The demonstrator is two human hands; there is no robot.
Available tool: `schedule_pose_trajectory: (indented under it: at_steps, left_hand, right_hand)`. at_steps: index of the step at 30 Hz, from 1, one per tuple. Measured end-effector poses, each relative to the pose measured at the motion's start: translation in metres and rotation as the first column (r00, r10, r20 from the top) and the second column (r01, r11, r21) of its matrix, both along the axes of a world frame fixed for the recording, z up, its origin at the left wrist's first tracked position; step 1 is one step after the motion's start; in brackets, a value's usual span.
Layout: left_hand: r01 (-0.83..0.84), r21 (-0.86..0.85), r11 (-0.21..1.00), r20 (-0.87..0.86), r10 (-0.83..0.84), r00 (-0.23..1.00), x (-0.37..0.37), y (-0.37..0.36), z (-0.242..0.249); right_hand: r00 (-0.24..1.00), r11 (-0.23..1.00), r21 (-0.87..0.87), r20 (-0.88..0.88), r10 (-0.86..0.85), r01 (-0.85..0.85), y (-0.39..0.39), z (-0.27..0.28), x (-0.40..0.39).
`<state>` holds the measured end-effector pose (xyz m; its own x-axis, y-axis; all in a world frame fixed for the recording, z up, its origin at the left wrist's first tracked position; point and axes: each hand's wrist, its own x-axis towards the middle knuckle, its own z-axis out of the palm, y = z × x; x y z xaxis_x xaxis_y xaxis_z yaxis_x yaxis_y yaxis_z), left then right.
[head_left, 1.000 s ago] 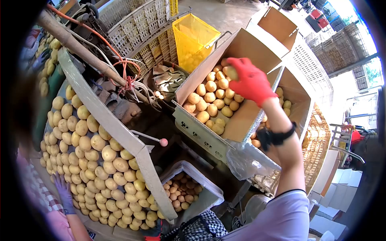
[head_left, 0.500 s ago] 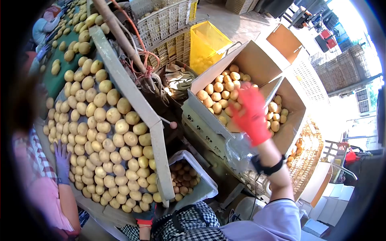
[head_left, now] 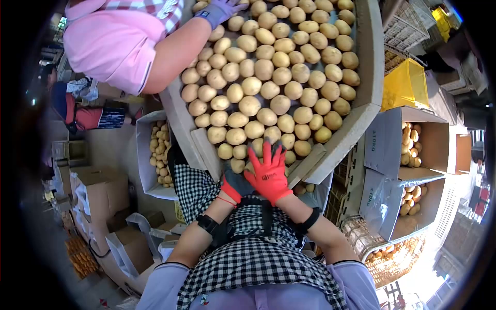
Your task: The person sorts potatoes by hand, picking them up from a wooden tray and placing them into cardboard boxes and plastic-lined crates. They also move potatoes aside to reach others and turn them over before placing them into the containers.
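Many round tan fruits or potatoes (head_left: 250,85) lie on a sloping table with raised wooden edges (head_left: 368,62). At the table's narrow front opening is my right hand (head_left: 268,175), in a red glove, back upward and fingers spread over the nearest pieces. Just left of it, my left hand (head_left: 235,186), in a dark glove with a red cuff, is palm up under the opening. Its fingers are partly covered by my right hand, and whether it holds a piece cannot be made out.
A co-worker's purple-gloved hand (head_left: 219,11) reaches over the table at upper left. Filled cartons (head_left: 380,199) stand at the right, beside a wicker basket (head_left: 361,232) and a yellow crate (head_left: 405,85). Another filled box (head_left: 147,181) stands left.
The view has turned from the cartons to the table. My right hand has left the carton and come to the table's front opening, beside my left hand.
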<state>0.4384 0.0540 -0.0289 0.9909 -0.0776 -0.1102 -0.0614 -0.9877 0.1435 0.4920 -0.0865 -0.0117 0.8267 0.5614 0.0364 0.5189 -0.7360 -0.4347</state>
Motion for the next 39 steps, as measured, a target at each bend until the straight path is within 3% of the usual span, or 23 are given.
schedule_pose_trajectory:
  at_steps: [1, 2, 3, 4, 5, 6, 7, 8, 9, 11, 12, 16, 20, 22, 23, 25, 26, 27, 29, 31, 33, 35, 39]
  left_hand:
    - [-0.34, -0.569, 0.749, -0.183, 0.288, 0.94, -0.005, 0.004, -0.006]
    - [-0.551, -0.826, 0.121, -0.475, 0.377, 0.795, -0.008, 0.006, -0.012]
    - [-0.526, -0.636, -0.564, -0.732, 0.224, 0.644, -0.011, 0.006, -0.019]
    - [-0.283, -0.093, -0.955, -0.822, -0.087, 0.563, -0.017, 0.005, -0.03]
    - [-0.271, -0.079, -0.959, -0.824, -0.09, 0.559, -0.025, 0.001, -0.044]
    - [-0.352, -0.503, -0.789, -0.738, 0.18, 0.65, -0.031, -0.005, -0.058]
    - [-0.368, -0.815, -0.449, -0.545, 0.373, 0.751, -0.04, -0.008, -0.07]
    - [-0.346, -0.672, -0.655, -0.649, 0.295, 0.702, -0.048, -0.004, -0.08]
    - [-0.346, -0.668, -0.659, -0.652, 0.293, 0.699, -0.054, 0.003, -0.088]
    - [-0.141, -0.277, -0.95, -0.366, -0.031, 0.93, -0.053, 0.013, -0.087]
    - [-0.259, -0.403, -0.878, -0.783, 0.184, 0.594, -0.048, -0.001, -0.072]
    - [-0.265, -0.358, -0.895, -0.888, 0.239, 0.394, -0.025, -0.007, -0.027]
    - [-0.236, -0.311, -0.921, -0.894, 0.199, 0.401, -0.015, -0.001, -0.01]
    - [-0.345, -0.457, -0.82, -0.815, 0.23, 0.532, -0.024, 0.005, -0.024]
    - [-0.406, -0.518, -0.753, -0.78, 0.221, 0.586, -0.037, 0.003, -0.033]
    - [-0.354, -0.536, -0.767, -0.811, 0.35, 0.469, -0.043, -0.007, -0.058]
    - [-0.329, -0.46, -0.825, -0.845, 0.292, 0.448, -0.031, -0.007, -0.044]
    - [-0.302, -0.378, -0.875, -0.875, 0.231, 0.426, -0.027, -0.008, -0.036]
    - [-0.281, -0.414, -0.866, -0.868, 0.282, 0.409, -0.022, -0.009, -0.035]
    - [-0.213, -0.376, -0.902, -0.715, 0.136, 0.686, -0.02, -0.003, -0.029]
    - [-0.228, -0.396, -0.889, -0.745, 0.166, 0.647, -0.018, -0.002, -0.036]
    - [-0.315, -0.254, -0.914, -0.921, 0.13, 0.366, -0.016, -0.002, -0.02]
    - [-0.297, -0.396, -0.869, -0.816, 0.185, 0.547, -0.031, -0.006, -0.055]
  right_hand:
    - [1.0, 1.0, -0.009, 0.0, 0.017, -0.017, 0.0, 0.001, -0.002]
    - [1.0, 1.0, 0.02, -0.005, -0.011, 0.011, -0.002, 0.003, -0.002]
    - [0.999, 0.998, 0.046, -0.013, -0.039, 0.04, -0.005, 0.004, -0.002]
    - [0.986, 0.976, 0.156, -0.102, -0.135, 0.15, -0.002, -0.005, 0.006]
    - [0.965, 0.96, 0.149, -0.15, -0.216, 0.238, 0.007, 0.004, 0.019]
    - [0.966, 0.964, 0.101, -0.11, -0.234, 0.245, 0.019, 0.006, 0.026]
    - [0.966, 0.966, 0.053, -0.073, -0.249, 0.253, 0.031, 0.005, 0.023]
    - [0.971, 0.968, 0.08, 0.0, -0.239, 0.238, 0.038, -0.005, 0.008]
    - [0.972, 0.969, 0.074, -0.002, -0.236, 0.235, 0.034, -0.012, -0.005]
    - [1.0, 0.999, -0.021, -0.005, -0.028, 0.028, 0.021, -0.009, -0.016]
    - [0.994, 0.994, 0.032, 0.046, -0.103, 0.101, 0.015, -0.009, -0.005]
    - [0.928, 0.938, 0.053, 0.132, -0.348, 0.344, 0.043, -0.004, 0.058]
    - [0.987, 0.988, -0.071, -0.075, -0.143, 0.138, 0.04, -0.014, 0.004]
    - [0.983, 0.96, -0.222, 0.105, -0.149, 0.169, 0.038, -0.025, 0.028]
    - [0.954, 0.95, -0.125, 0.134, -0.269, 0.286, 0.048, -0.029, 0.057]
    - [0.841, 0.86, 0.086, 0.178, -0.51, 0.503, 0.058, -0.018, 0.103]
    - [0.817, 0.767, -0.358, -0.022, -0.576, 0.532, 0.084, 0.029, 0.106]
    - [0.852, 0.863, -0.037, 0.18, -0.491, 0.505, 0.081, 0.002, 0.09]
    - [0.94, 0.948, 0.03, 0.121, -0.318, 0.317, 0.067, -0.012, 0.054]
    - [0.985, 0.994, -0.081, 0.162, -0.064, 0.078, 0.041, -0.028, 0.012]
    - [0.994, 0.995, -0.063, 0.071, -0.079, 0.083, 0.035, -0.016, 0.008]
    - [0.9, 0.9, 0.019, 0.028, -0.435, 0.435, 0.036, -0.017, 0.033]
    - [0.976, 0.976, 0.03, 0.032, -0.218, 0.217, 0.048, -0.038, 0.0]
